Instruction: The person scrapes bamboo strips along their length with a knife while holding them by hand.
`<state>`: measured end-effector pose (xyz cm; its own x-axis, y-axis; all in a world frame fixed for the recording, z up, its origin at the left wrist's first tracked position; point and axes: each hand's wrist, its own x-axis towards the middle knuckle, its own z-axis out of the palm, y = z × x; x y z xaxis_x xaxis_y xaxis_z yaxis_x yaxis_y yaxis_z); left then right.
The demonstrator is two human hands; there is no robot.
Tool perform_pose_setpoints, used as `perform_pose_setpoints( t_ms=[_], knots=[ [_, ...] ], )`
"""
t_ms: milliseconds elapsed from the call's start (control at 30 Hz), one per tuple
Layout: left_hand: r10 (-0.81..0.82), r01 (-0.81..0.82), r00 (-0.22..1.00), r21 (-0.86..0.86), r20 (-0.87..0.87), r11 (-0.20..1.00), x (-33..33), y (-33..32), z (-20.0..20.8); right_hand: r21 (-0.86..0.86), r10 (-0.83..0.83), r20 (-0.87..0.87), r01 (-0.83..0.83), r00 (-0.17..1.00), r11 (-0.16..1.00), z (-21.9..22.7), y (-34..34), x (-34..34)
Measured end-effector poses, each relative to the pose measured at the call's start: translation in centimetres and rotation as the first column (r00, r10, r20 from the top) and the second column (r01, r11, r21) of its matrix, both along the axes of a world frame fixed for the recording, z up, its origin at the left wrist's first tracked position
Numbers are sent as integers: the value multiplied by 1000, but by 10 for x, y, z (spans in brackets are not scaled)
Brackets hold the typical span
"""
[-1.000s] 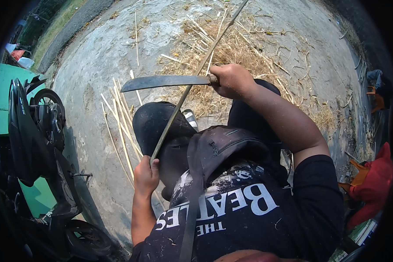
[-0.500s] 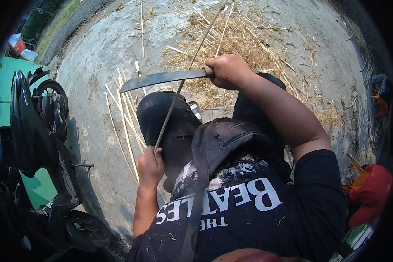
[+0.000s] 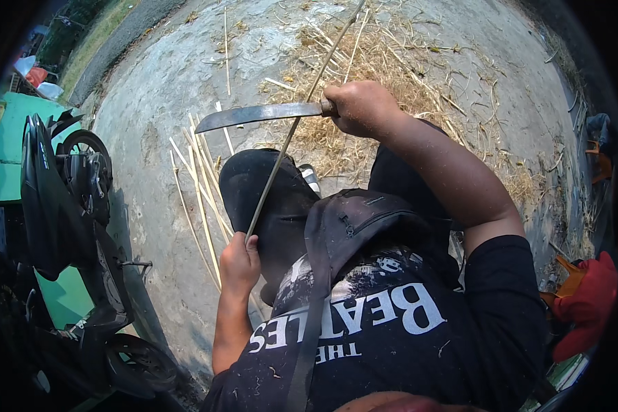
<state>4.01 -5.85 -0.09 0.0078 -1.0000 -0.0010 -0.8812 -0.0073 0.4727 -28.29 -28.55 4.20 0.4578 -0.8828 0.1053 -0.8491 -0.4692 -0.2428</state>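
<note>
Single head-worn fisheye view, looking steeply down the wearer's chest to the concrete ground [image 3: 172, 89]. The torso and both forearms fill the near lower half, close to the lens. Straight edges bow toward the dark circular rim.

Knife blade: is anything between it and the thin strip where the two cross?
Nothing visible. The knife blade, in the right hand, crosses the thin strip directly. The left hand grips the strip's lower end, well below the crossing.

Motorbike [image 3: 62, 226] left; cut strips [image 3: 199, 185] on ground; shavings [image 3: 378, 62] ahead
</note>
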Motion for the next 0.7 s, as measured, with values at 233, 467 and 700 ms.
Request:
perform_pose_setpoints(
  t_ms=[233,467,700],
  knots=[
    [-3,2,999,-36,-42,999,1,-1,-4,65,-299,95,294,950,954,-10,-41,-29],
    [-8,8,999,-21,-37,1000,3,1,-6,-106,71,-54,-76,996,991,-9,-5,-11],
    [-13,37,983,124,-185,992,14,-7,0,-1,-247,164,250,955,968,-25,-46,-32]
  ],
)
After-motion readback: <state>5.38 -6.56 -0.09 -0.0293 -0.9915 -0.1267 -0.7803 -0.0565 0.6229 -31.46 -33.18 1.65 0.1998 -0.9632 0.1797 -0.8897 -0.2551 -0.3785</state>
